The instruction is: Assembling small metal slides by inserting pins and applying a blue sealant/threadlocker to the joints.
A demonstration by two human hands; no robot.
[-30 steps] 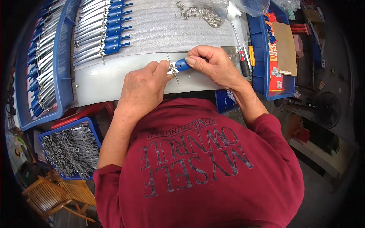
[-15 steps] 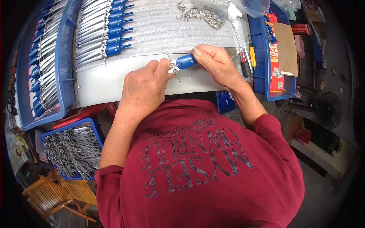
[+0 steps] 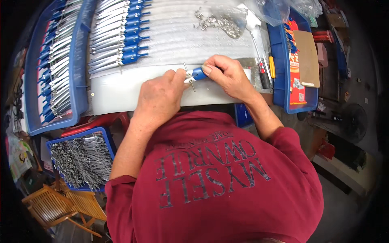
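Head view: our left hand (image 3: 160, 99) pinches the metal part (image 3: 188, 77) while our right hand (image 3: 227, 75) clamps the blue handle (image 3: 198, 73) (both grips closed), above the desk (image 3: 121, 91) edge for steadiness.

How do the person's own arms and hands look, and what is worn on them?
Both hands, the left hand and the right hand, are bare: no gloves, and no rings or watch that I can see. The forearms are uncovered. Short dark red sleeves of a T-shirt with grey printed lettering end near the elbows.
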